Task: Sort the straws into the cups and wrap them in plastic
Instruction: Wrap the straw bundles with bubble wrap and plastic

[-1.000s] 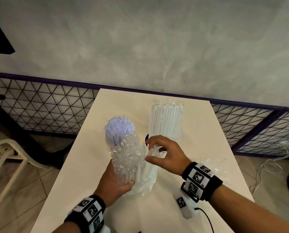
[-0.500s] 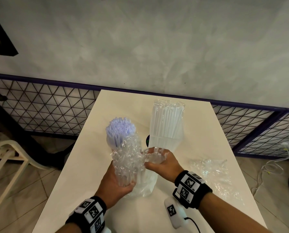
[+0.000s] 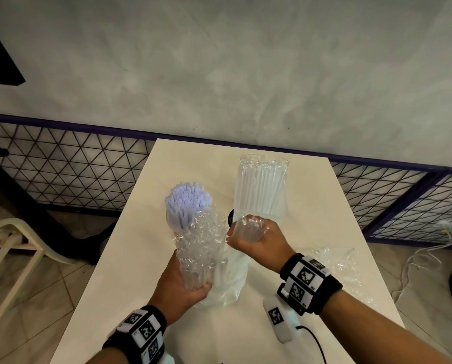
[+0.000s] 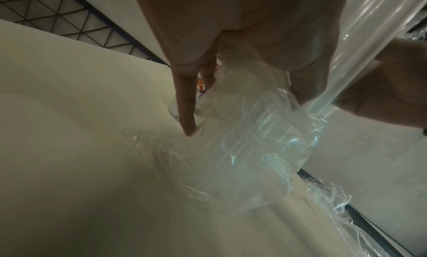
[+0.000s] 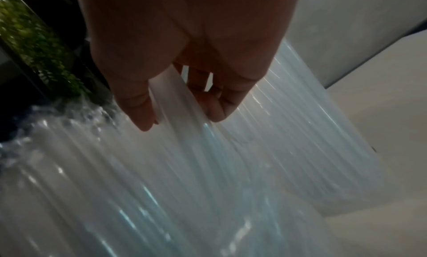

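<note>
Right hand (image 3: 256, 239) fisted on plastic wrap (image 3: 245, 227)

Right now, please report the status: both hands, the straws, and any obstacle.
Left hand grips plastic-wrapped straw cup. Right hand pinches plastic wrap taut. Purple straws unwrapped; clear straws wrapped. Loose plastic lies right.

Pale lilac straws (image 3: 187, 203), clear crinkled plastic wrap (image 3: 201, 248), a cream table (image 3: 130, 258), and black-and-white checked wrist markers (image 3: 305, 275) are seen against grey wall (image 3: 219, 74)
</note>
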Tool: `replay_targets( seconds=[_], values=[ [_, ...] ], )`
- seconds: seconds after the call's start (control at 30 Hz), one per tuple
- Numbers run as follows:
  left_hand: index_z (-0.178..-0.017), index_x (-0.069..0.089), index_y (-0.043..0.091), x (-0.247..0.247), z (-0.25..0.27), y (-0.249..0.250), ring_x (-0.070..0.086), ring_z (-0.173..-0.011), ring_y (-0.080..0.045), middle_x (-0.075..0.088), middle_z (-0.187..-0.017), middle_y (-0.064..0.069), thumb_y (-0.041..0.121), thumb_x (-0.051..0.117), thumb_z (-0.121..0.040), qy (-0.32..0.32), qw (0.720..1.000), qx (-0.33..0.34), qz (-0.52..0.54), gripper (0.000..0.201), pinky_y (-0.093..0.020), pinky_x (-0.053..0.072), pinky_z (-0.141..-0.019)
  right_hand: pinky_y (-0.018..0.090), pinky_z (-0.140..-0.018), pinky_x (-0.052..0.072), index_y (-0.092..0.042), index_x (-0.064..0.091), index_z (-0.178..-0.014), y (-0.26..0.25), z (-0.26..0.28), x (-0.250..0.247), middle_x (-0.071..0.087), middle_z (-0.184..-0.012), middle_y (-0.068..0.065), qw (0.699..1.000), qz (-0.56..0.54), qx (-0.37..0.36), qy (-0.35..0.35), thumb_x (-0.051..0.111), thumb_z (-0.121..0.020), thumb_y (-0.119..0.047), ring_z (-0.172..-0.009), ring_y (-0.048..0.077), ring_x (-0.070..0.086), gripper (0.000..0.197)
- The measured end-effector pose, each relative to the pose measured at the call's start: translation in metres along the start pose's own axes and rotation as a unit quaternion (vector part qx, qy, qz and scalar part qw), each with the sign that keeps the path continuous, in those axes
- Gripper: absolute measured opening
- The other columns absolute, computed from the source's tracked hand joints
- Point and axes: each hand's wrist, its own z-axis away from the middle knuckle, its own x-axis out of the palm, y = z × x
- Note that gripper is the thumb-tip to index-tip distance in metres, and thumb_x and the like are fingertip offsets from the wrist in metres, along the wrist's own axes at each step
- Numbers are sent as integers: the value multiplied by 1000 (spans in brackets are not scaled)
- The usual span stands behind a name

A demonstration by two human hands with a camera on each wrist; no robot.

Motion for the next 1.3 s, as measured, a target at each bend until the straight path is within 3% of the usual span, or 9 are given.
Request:
replay_targets(
  seconds=[0.2, 0.27, 0.33, 0.47, 0.67, 0.83, 1.0, 1.2, 1.3],
  values=[
    [-127, 54, 23, -1, 0, 0, 59, -109, 7, 63, -114, 26, 25, 88, -65, -10, 1000, -4, 19, 72, -1, 40, -88, 27, -72, 59, -13, 77, -87, -62, -11, -40, 77, -83, -1, 996, 20, -75, 38, 81, -78, -10, -77, 12, 74, 10],
    [-128, 53, 24, -1, 1, 0, 60, -109, 5, 64, -114, 24, 27, 88, -65, -13, 1000, -5, 22, 72, -1, 40, -88, 19, -64, 55, -14, 75, -86, -92, -16, -60, 76, -79, -6, 994, 4, -94, 55, 81, -78, -7, -73, 7, 73, 13],
    [-127, 53, 26, -1, 1, 0, 62, -107, 3, 66, -112, 22, 30, 88, -63, -12, 999, -17, 36, 74, -10, 45, -92, 14, -55, 49, -19, 73, -85, -120, -23, -83, 75, -76, -11, 990, -16, -110, 84, 81, -77, -8, -69, 2, 70, 16],
    [-127, 53, 27, -1, 2, -1, 64, -107, -2, 68, -112, 16, 42, 86, -56, -11, 998, -29, 47, 79, -31, 50, -98, 27, -55, 53, -24, 72, -84, -149, -46, -115, 75, -82, -3, 979, -38, -138, 146, 82, -75, -16, -77, 16, 72, 15],
    [-126, 52, 30, -1, 4, 5, 66, -106, -4, 69, -111, 17, 39, 87, -55, -7, 997, -37, 65, 80, -35, 51, -99, 27, -59, 53, -16, 74, -89, -111, -106, -115, 75, -86, 2, 988, 34, -36, 144, 85, -71, -23, -79, 19, 73, 22],
    [-125, 51, 32, -1, 4, 5, 67, -105, -7, 70, -111, 13, 31, 88, -58, -9, 996, -49, 79, 77, -37, 52, -98, 25, -54, 52, -12, 67, -98, -67, -118, -86, 70, -85, -1, 986, 121, 65, 93, 88, -63, -51, -74, 21, 68, 57],
    [-122, 53, 29, 1, 4, 7, 70, -98, -7, 72, -107, 10, 14, 88, -63, -4, 994, -61, 93, 71, -34, 56, -93, 25, -83, 41, -15, 50, -127, -57, -121, -86, 55, -113, -5, 965, 231, 91, 88, 82, -62, -64, -104, 15, 53, 88],
    [-124, 53, 28, 0, 3, 4, 69, -101, -9, 72, -109, 9, 23, 88, -62, -14, 995, -55, 82, 72, -34, 55, -93, 29, -99, 40, -20, 30, -148, -48, -132, -89, 47, -136, 6, 955, 280, 54, 82, 88, -55, -58, -122, 21, 50, 117],
    [-124, 53, 26, 0, 3, 3, 70, -98, -9, 72, -108, 10, 27, 88, -62, -14, 996, -52, 71, 72, -35, 55, -92, 43, -109, 38, -26, 29, -150, -43, -134, -86, 35, -145, 8, 928, 365, -17, 74, 89, -54, -58, -131, 29, 38, 118]
  ],
)
